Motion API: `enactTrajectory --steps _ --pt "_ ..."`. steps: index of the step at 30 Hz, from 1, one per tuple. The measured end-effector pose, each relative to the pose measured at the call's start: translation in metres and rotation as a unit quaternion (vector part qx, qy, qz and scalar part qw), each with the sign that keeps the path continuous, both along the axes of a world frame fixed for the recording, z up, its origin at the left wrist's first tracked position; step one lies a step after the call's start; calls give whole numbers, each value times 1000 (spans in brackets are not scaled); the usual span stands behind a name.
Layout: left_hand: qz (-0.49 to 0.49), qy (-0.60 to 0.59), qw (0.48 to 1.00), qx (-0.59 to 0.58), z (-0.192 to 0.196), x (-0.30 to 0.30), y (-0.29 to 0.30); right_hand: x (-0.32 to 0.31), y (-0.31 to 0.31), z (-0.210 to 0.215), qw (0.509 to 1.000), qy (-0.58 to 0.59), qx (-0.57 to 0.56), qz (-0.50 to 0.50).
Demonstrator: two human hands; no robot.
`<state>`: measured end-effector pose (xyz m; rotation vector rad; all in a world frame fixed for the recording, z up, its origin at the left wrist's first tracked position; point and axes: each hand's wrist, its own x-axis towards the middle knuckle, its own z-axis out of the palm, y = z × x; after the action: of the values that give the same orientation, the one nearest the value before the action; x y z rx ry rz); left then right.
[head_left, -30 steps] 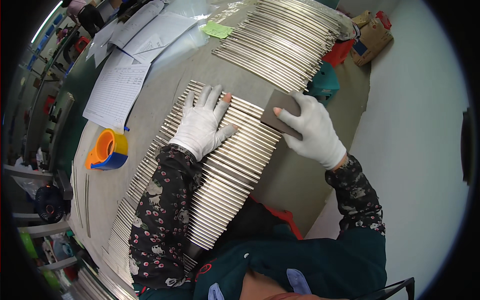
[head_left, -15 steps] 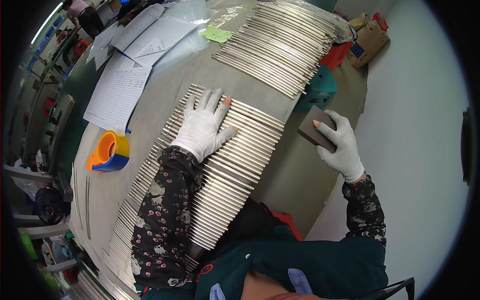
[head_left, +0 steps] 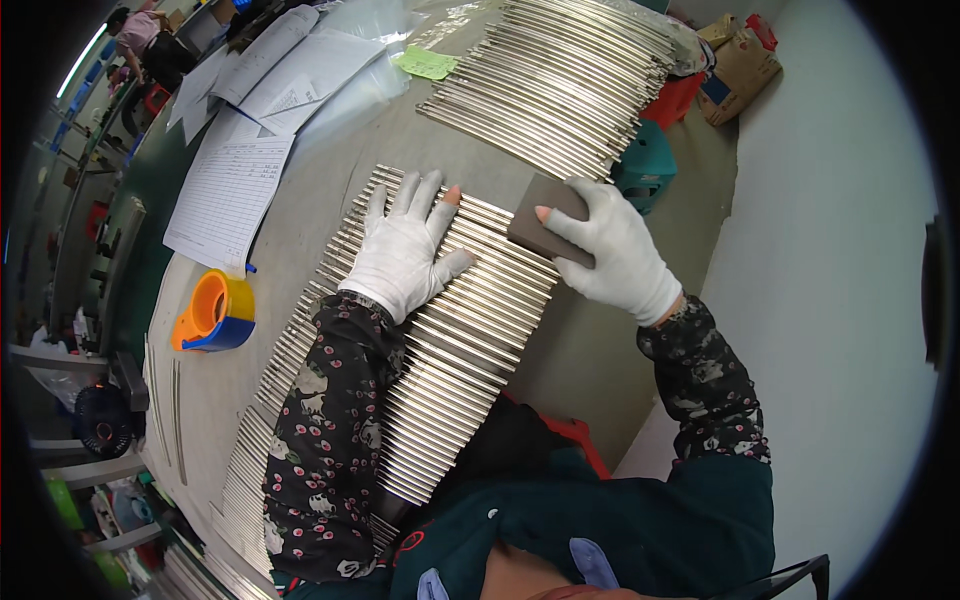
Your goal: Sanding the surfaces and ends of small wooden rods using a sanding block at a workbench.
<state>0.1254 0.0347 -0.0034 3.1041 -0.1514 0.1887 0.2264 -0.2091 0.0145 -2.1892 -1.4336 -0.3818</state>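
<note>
Block on the rods, L hand pinning the row

L hand (head_left: pixel 405 250) flat, fingers spread, holding nothing, steadies metal rods (head_left: pixel 450 340) at surface (head_left: pixel 330 170) centre; R hand (head_left: pixel 615 250) clamps brown block (head_left: pixel 545 228) at rods' 2 o'clock end, prob. for rubbing.

A gloved left hand (head_left: pixel 405 250) was laid flat on a row of metal rods (head_left: pixel 450 350). A brown block (head_left: pixel 540 225) was gripped by the gloved right hand (head_left: pixel 615 250) at the row's far end. A second rod batch (head_left: pixel 560 90), papers (head_left: pixel 230 190) and a tape dispenser (head_left: pixel 212 312) were spread about the table (head_left: pixel 330 150).
</note>
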Motion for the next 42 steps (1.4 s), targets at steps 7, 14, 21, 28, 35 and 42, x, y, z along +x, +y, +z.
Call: enactTrajectory --steps 7,14,21,28,35,42 --pt "8 0 1000 -6 6 -2 -2 7 -47 9 999 21 -6 -31" --pt "4 5 1000 1 3 1 -1 0 -4 -2 998 -40 -12 -36" --pt "9 4 1000 -10 4 1 -4 -7 -99 -8 992 26 -107 -54" --pt "15 0 1000 24 2 1 1 -34 -66 2 997 57 -23 -36" --pt "22 3 999 23 4 -1 -3 -42 -61 0 996 76 -35 -44" --pt "-23 19 997 -67 20 -25 1 -56 -87 -7 992 83 -43 -82"
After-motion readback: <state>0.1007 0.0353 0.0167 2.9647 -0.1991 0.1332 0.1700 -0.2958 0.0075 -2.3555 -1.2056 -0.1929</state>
